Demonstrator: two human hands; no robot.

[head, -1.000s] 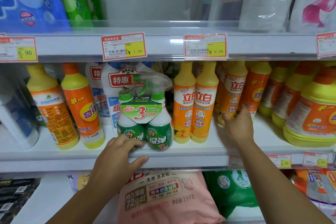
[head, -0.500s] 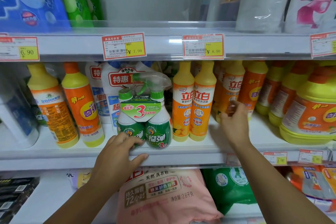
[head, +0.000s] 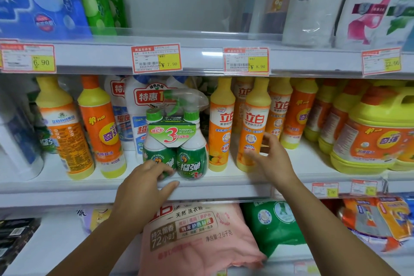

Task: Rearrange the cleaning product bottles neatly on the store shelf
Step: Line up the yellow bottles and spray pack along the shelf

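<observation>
A green twin-pack of spray cleaner (head: 177, 154) stands at the front of the middle shelf (head: 224, 188). My left hand (head: 143, 186) curls its fingers on the pack's left base, with the thumb lying on the shelf lip. To the right stand two tall orange dish-soap bottles with yellow caps, the left one (head: 220, 127) and the right one (head: 254, 123), with a gap between them. My right hand (head: 274, 159) wraps the right bottle's lower part, thumb in front and fingers behind its right side. More orange bottles (head: 298, 114) stand behind it.
Two orange-yellow bottles (head: 67, 132) and white bottles (head: 134, 114) stand left of the twin-pack. Large yellow jugs (head: 376, 136) fill the shelf's right end. Price tags (head: 156, 58) line the upper shelf edge. A pink detergent bag (head: 195, 237) and a green bag (head: 273, 224) lie below.
My right hand left the rear orange bottle and came forward to the front right one, which now stands apart from its neighbour. My left hand stayed on the twin-pack.
</observation>
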